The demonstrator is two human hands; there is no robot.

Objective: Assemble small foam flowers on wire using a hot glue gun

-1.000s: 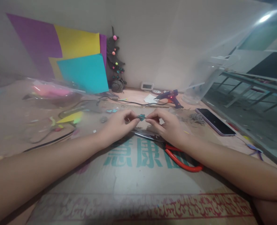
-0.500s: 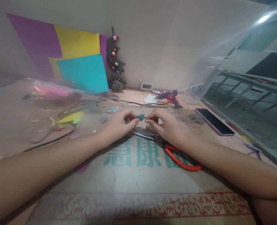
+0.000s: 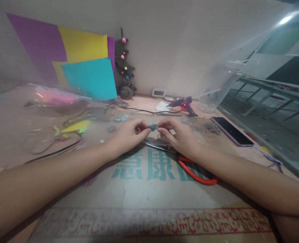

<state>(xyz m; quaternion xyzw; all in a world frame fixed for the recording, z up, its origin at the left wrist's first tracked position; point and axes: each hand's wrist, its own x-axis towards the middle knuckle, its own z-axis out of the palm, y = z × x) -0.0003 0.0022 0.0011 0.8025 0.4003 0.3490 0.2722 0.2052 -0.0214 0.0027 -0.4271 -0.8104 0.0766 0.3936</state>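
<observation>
Between my two hands is a small teal piece, perhaps with a thin grey cord along it; its exact kind is too small to make out. My left hand pinches it from the left with thumb and forefinger. From the right, my right hand pinches its other side, fingertips close to those of the left. Under my right wrist lie scissors with red handles, their blades pointing left beneath the hands. The printed cardboard sheet is below both forearms.
A hot glue gun with a lit red light lies at the back, its cord running left. A phone is at the right, beside grey cord. Coloured sheets lean on the wall near a decorated dark ornament. A clear plastic container stands back right.
The teal piece has turned slightly between my fingertips and looks flatter. Both hands stay in nearly the same place.
</observation>
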